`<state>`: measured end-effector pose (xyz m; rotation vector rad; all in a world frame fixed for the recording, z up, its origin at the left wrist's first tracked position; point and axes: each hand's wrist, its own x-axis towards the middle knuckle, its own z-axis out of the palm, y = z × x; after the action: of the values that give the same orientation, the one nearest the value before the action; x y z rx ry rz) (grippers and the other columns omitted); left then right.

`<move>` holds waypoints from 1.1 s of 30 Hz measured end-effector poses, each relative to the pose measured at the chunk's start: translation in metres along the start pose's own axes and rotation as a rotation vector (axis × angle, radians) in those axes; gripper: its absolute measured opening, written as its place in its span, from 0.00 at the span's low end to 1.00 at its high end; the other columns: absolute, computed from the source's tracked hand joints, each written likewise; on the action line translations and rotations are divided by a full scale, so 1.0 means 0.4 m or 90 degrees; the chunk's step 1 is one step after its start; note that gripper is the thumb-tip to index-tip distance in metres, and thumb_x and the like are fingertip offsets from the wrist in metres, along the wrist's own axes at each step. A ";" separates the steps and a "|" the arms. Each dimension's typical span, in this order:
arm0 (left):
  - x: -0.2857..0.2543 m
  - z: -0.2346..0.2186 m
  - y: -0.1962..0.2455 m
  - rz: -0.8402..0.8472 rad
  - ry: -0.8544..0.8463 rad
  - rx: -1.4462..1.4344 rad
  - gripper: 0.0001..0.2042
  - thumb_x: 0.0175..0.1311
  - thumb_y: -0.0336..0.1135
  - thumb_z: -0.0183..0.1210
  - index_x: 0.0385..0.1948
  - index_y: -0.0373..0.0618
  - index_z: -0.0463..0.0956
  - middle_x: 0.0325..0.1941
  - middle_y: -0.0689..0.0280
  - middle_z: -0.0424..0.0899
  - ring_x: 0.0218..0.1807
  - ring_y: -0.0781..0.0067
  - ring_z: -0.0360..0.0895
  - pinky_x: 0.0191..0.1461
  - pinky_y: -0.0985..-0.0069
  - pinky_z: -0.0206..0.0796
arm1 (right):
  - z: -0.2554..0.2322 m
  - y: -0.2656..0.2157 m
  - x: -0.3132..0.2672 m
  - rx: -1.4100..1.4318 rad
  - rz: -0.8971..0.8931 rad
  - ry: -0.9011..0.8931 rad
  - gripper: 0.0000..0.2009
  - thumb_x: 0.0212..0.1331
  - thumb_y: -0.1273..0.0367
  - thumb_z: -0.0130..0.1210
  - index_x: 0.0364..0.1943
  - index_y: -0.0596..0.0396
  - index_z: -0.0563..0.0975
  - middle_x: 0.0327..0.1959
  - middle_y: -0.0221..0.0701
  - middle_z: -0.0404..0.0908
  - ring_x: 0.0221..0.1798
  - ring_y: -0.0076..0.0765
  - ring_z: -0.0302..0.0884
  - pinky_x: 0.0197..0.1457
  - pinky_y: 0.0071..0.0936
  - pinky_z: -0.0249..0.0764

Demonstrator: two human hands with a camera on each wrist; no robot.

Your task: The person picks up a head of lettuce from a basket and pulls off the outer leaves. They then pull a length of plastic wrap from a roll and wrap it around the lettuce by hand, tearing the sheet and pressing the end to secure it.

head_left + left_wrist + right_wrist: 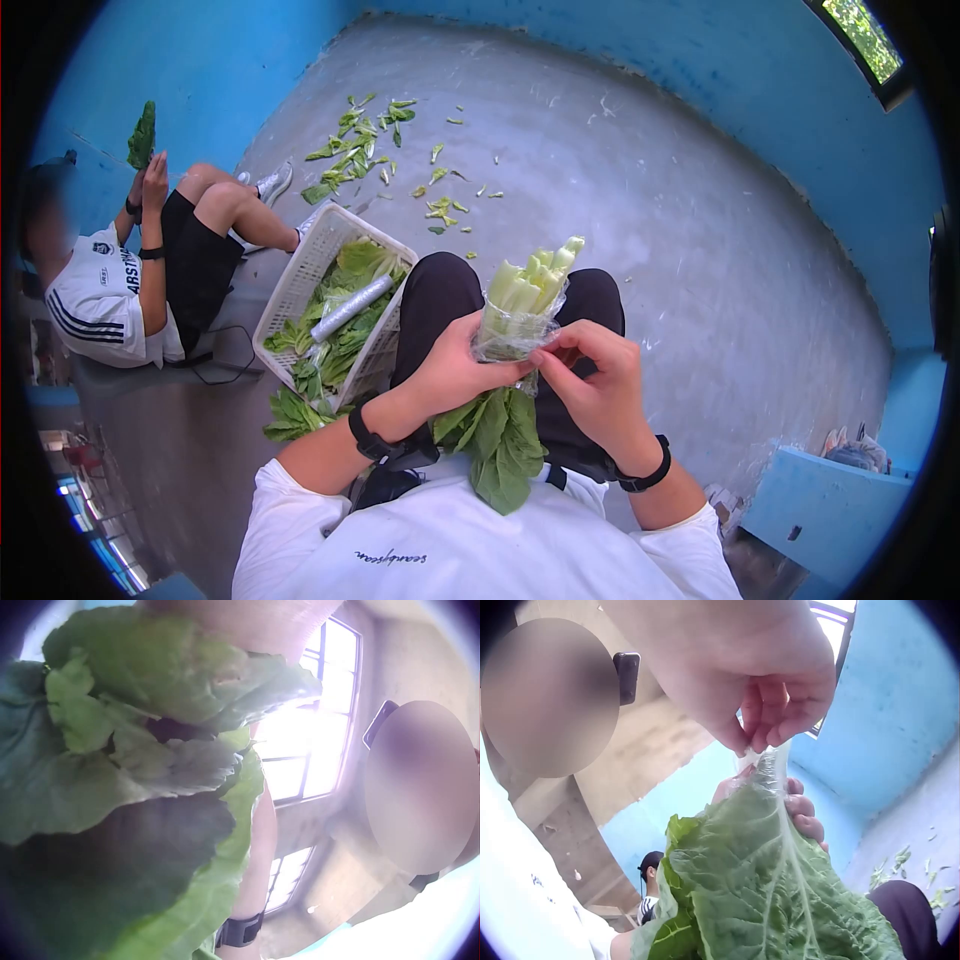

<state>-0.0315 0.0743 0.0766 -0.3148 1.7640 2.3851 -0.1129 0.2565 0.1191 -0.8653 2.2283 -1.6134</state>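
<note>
A bunch of leafy greens (510, 440) is held over the lap, pale cut stems up and leaves hanging down. Clear plastic film (505, 340) is wrapped around the stems. My left hand (450, 370) grips the wrapped bunch from the left side. With thumb and fingertips, my right hand (600, 380) pinches the film at the right of the bundle. In the right wrist view the right hand (757, 682) pinches film above the broad leaf (757, 877), and the left hand's fingers (806, 814) curl behind the stems. Leaves (112, 847) fill much of the left wrist view.
A white plastic basket (285, 290) at the left holds more greens and a roll of film (350, 308). Leaf scraps (350, 155) lie on the grey floor (680, 190). Another person (120, 290) sits at the far left, holding up a leaf (142, 137). A blue ledge (825, 510) is at the right.
</note>
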 end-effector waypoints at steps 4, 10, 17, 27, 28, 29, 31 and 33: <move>-0.001 -0.014 -0.008 -0.023 -0.031 -0.033 0.23 0.58 0.30 0.72 0.57 0.40 0.78 0.53 0.66 0.85 0.54 0.77 0.81 0.62 0.74 0.71 | -0.004 -0.003 -0.004 0.052 0.040 -0.020 0.04 0.57 0.78 0.66 0.35 0.62 0.82 0.30 0.32 0.84 0.30 0.26 0.81 0.34 0.22 0.76; -0.005 -0.025 -0.008 -0.025 -0.067 -0.072 0.26 0.58 0.31 0.72 0.59 0.39 0.76 0.56 0.66 0.83 0.57 0.76 0.80 0.64 0.72 0.70 | 0.002 0.001 0.001 0.062 0.046 0.004 0.05 0.56 0.78 0.67 0.34 0.63 0.82 0.29 0.31 0.83 0.30 0.23 0.81 0.34 0.20 0.76; 0.001 -0.048 0.001 -0.061 -0.134 -0.195 0.30 0.67 0.40 0.63 0.69 0.39 0.67 0.67 0.63 0.75 0.67 0.73 0.72 0.73 0.70 0.60 | 0.032 0.047 0.014 0.385 0.205 0.032 0.08 0.58 0.76 0.69 0.37 0.58 0.80 0.31 0.24 0.82 0.34 0.16 0.79 0.39 0.18 0.76; 0.022 -0.109 0.004 -0.052 -0.210 0.037 0.29 0.66 0.37 0.64 0.68 0.41 0.68 0.62 0.65 0.78 0.62 0.75 0.75 0.69 0.72 0.64 | 0.039 0.134 0.028 0.460 0.310 -0.131 0.10 0.56 0.78 0.68 0.40 0.56 0.79 0.32 0.17 0.73 0.39 0.13 0.75 0.44 0.16 0.73; 0.022 -0.104 -0.002 -0.052 -0.203 0.001 0.29 0.66 0.37 0.64 0.68 0.40 0.68 0.62 0.65 0.78 0.62 0.74 0.75 0.69 0.71 0.65 | 0.041 0.132 0.029 0.418 0.300 -0.139 0.10 0.57 0.77 0.68 0.40 0.56 0.79 0.30 0.16 0.70 0.37 0.13 0.73 0.43 0.16 0.72; 0.023 -0.095 -0.014 -0.051 -0.195 -0.035 0.29 0.65 0.36 0.64 0.68 0.40 0.68 0.61 0.65 0.79 0.61 0.74 0.76 0.68 0.71 0.65 | 0.041 0.131 0.031 0.377 0.290 -0.146 0.09 0.58 0.76 0.68 0.40 0.56 0.79 0.28 0.15 0.66 0.36 0.12 0.71 0.42 0.15 0.71; 0.028 -0.078 -0.009 -0.059 -0.197 -0.106 0.29 0.65 0.35 0.64 0.67 0.40 0.68 0.60 0.64 0.79 0.60 0.73 0.77 0.68 0.70 0.67 | 0.021 0.102 0.044 0.364 0.283 -0.137 0.09 0.59 0.75 0.67 0.41 0.57 0.79 0.29 0.16 0.70 0.38 0.13 0.74 0.44 0.16 0.72; 0.025 -0.063 0.015 -0.079 -0.218 -0.177 0.29 0.64 0.34 0.64 0.67 0.40 0.67 0.60 0.64 0.80 0.59 0.73 0.78 0.68 0.68 0.68 | 0.002 0.089 0.049 0.374 0.259 -0.107 0.09 0.61 0.74 0.66 0.42 0.57 0.79 0.33 0.19 0.74 0.40 0.15 0.76 0.47 0.19 0.73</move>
<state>-0.0409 0.0485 0.0724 -0.0404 1.2348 2.4171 -0.1392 0.2514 0.0885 -0.3417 1.5447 -1.7580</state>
